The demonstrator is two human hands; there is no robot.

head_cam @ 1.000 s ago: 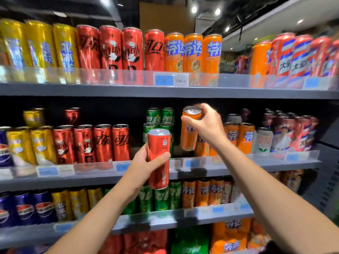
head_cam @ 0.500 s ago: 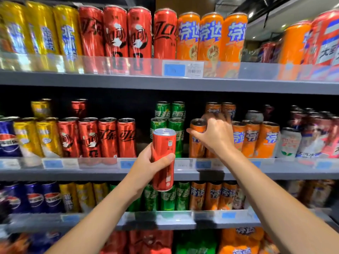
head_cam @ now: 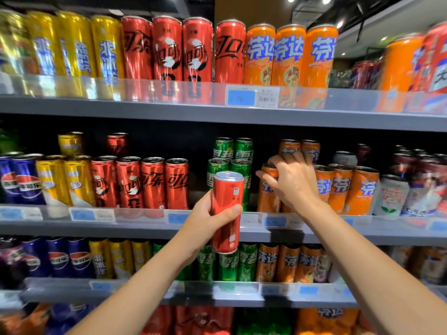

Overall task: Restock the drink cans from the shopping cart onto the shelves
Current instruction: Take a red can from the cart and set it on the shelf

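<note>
My left hand [head_cam: 208, 222] grips a tall red cola can [head_cam: 227, 209] upright in front of the middle shelf [head_cam: 135, 229]. My right hand [head_cam: 294, 181] reaches onto that shelf and curls over the top of an orange soda can [head_cam: 267, 192] that stands at the left end of the orange row, next to the green cans [head_cam: 229, 163]. Most of that orange can's right side is hidden behind my hand. The shopping cart is out of view.
Red cola cans [head_cam: 152, 182] stand left of a gap on the middle shelf, with yellow and blue cans further left. More orange cans [head_cam: 348, 189] and white cans sit to the right. The upper shelf [head_cam: 169, 110] and lower shelf [head_cam: 217, 293] are packed with cans.
My right hand carried the orange can down and back onto the middle shelf, where it now stands. My left hand kept the red can roughly in place. The view moved closer.
</note>
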